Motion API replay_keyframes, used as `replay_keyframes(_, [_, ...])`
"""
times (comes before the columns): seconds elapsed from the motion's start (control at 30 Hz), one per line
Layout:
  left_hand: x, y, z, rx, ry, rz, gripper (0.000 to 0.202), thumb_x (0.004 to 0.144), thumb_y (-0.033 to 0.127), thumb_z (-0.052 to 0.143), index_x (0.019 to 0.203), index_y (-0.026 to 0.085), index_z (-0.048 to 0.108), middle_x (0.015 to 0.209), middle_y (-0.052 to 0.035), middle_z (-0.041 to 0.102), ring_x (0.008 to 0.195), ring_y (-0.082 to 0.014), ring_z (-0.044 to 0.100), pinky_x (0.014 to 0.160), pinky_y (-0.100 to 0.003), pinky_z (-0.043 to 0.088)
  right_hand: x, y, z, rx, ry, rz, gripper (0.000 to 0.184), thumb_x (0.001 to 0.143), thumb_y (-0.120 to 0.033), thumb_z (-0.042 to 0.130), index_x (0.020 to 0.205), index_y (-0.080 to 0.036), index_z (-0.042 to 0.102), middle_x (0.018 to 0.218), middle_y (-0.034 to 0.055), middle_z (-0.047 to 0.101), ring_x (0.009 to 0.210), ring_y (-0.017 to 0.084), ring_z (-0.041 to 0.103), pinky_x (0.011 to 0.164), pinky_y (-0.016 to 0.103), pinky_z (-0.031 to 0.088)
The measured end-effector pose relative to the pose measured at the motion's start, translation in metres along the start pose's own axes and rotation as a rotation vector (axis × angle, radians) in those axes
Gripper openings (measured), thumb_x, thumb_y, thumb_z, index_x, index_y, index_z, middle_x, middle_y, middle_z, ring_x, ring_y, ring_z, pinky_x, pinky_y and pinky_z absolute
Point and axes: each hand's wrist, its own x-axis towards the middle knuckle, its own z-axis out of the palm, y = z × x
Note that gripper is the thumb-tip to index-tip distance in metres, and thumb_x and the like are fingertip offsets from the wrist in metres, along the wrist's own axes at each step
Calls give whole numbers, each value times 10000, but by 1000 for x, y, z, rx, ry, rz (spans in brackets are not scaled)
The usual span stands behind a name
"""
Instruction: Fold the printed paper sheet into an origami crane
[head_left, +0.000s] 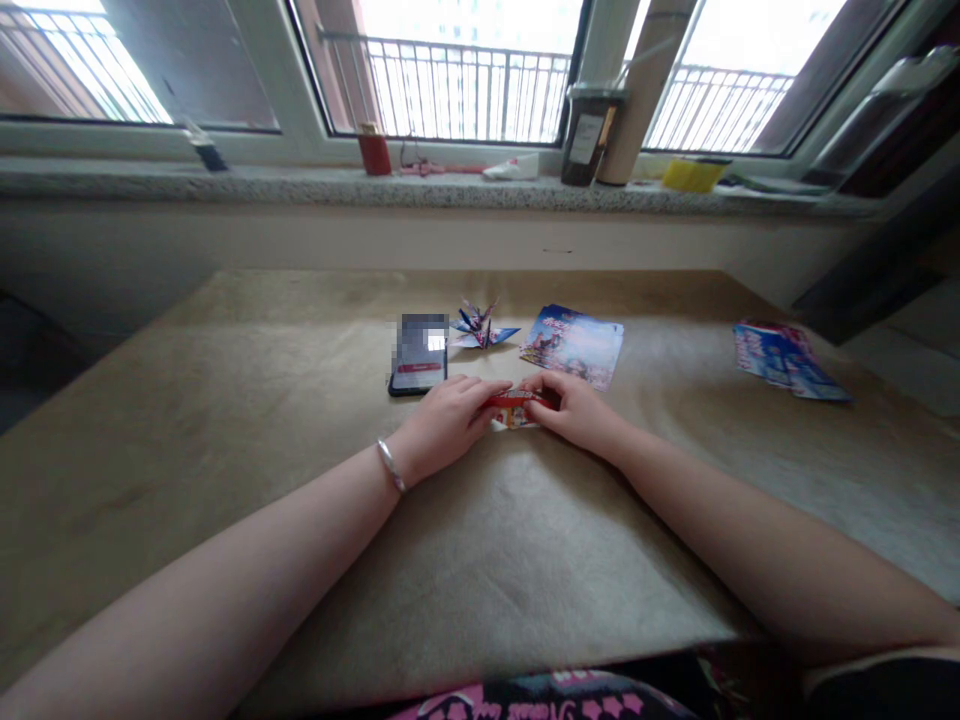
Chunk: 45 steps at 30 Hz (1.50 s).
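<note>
In the head view, a folded piece of red and orange printed paper (pixel 516 412) lies between my two hands at the middle of the table. My left hand (pixel 457 418), with a silver bangle at its wrist, grips the paper's left side, fingers closed. On the other side my right hand (pixel 571 408) pinches the paper's right end. The fingers cover parts of both ends. Just beyond the hands stands a folded paper crane (pixel 484 328) in blue and pink. A phone (pixel 420 356) with a partly blurred screen lies beside my left hand.
A stack of blue and pink printed paper sheets (pixel 574 345) lies beyond my right hand. Further right are more fanned printed sheets (pixel 789 360). Behind the tan table (pixel 480 560), a stone windowsill (pixel 300 187) bears a red container (pixel 373 152), a dark lidded container (pixel 590 138) and a yellow item (pixel 694 175).
</note>
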Motion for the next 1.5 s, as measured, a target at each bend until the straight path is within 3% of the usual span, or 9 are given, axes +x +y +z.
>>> replay_keyframes(0.1, [1,0,-2,-17,88,30,198,901,196,499,1058,165,615,947,-69,650,896,-185,588,809,-316,485,-2,-1,-1,44,82,1,80,746,-192,562,812,-201,606,854,24,692,766,165,645,683,299,535])
replay_keyframes(0.27, [1,-3,-2,-28,163,77,159,892,182,516,990,176,641,943,-58,648,880,-170,577,801,-303,472,-3,-4,-5,-59,139,-156,75,747,-146,564,757,-220,562,967,35,705,906,188,639,790,355,530])
replay_keyframes(0.47, [0,0,-3,-13,33,180,166,898,222,529,1005,198,653,960,-44,652,880,-164,570,811,-302,455,0,-2,-11,-233,-21,-360,134,704,-93,570,754,-217,574,1155,62,650,1064,231,572,932,434,443])
replay_keyframes(0.7, [-1,2,-3,62,-100,206,178,861,274,592,1014,205,653,958,-41,665,884,-181,571,799,-308,437,3,4,-9,-136,-151,-353,151,687,-81,578,769,-208,572,1038,68,695,986,201,616,891,372,468])
replay_keyframes(1.03, [-2,4,-7,32,-144,211,151,858,261,572,957,208,673,941,-42,656,886,-178,560,805,-302,425,3,2,-18,-128,-237,-417,238,663,-33,505,800,-207,595,1098,68,668,1050,206,590,946,400,443])
replay_keyframes(1.3, [-1,3,-5,43,-142,224,186,884,219,523,985,214,680,934,-48,650,884,-174,545,810,-303,425,5,6,-11,-188,-144,-390,263,720,-47,522,912,-212,592,1036,61,682,1090,218,573,974,427,435])
replay_keyframes(1.5, [0,2,-6,27,-107,228,330,851,99,483,1038,267,696,931,-37,647,894,-162,534,831,-301,437,3,5,-11,-262,-127,-384,168,774,-104,546,886,-210,611,1162,65,648,1245,246,454,1034,479,384])
